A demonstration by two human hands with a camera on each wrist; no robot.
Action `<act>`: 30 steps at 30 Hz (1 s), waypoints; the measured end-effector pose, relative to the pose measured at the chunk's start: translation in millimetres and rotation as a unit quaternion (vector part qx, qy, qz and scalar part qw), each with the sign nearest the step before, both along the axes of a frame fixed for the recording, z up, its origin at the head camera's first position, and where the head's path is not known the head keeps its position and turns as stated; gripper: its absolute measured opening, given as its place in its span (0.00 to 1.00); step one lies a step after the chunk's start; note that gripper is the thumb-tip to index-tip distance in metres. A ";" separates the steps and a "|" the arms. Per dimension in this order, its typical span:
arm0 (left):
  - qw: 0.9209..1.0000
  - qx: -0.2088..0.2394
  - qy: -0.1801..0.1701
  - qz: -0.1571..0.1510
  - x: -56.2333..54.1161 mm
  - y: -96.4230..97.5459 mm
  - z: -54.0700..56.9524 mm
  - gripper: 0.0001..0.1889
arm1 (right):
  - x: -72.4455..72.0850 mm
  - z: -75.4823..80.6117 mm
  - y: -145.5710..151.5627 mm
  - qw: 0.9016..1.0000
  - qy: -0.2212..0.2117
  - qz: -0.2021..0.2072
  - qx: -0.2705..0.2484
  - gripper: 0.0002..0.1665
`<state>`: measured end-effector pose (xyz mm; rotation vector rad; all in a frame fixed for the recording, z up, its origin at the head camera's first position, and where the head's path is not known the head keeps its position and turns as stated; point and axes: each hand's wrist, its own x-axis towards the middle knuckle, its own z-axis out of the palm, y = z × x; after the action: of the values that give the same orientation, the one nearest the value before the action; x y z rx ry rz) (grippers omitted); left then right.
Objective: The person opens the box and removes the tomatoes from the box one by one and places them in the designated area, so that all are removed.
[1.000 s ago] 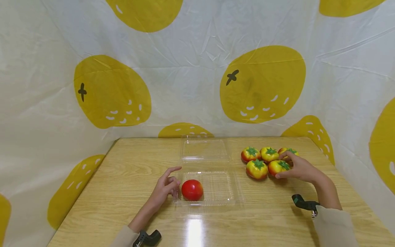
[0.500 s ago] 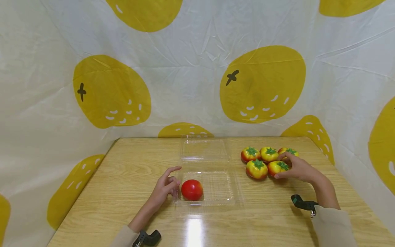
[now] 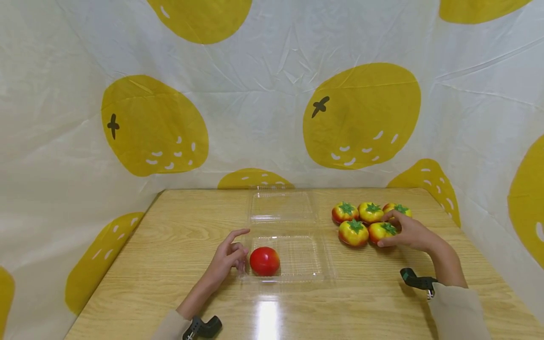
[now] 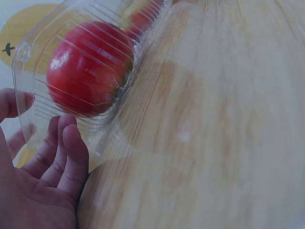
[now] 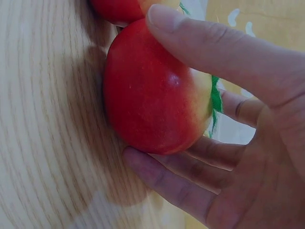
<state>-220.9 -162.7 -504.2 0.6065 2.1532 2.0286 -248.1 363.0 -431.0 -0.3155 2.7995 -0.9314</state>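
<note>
My right hand reaches over the near right artificial tomato, which is red below and yellow around a green leafy top. In the right wrist view, thumb and fingers grip this tomato from opposite sides, and it sits low against the wooden table. My left hand holds the left edge of a clear plastic hinged container, index finger extended; its other fingers lie around the rim in the left wrist view. Inside the container's left front corner lies a red tomato, leafy top hidden.
More yellow-red tomatoes crowd around the gripped one: a front left tomato, a back left tomato, a back middle tomato and a back right tomato. The container's lid lies folded back. A printed curtain encloses the table.
The right hand and the tomato in its grip have shifted very slightly left. My left hand, the container and the red tomato inside it stay in place.
</note>
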 end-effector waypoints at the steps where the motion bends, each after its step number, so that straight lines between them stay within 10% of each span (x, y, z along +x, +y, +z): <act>1: 1.000 -0.001 0.000 0.000 0.2 -0.1 0.1 0.28 | -0.1 0.0 0.2 1.000 0.000 0.002 -0.002 0.41; 30: 1.000 -0.006 -0.002 0.002 0.2 0.4 0.8 0.28 | 3.5 3.9 6.8 0.999 0.009 0.028 -0.014 0.38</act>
<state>-220.7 -162.3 -503.4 0.5968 2.1651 2.0146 -244.7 369.9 -427.2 -0.4067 2.7809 -0.9599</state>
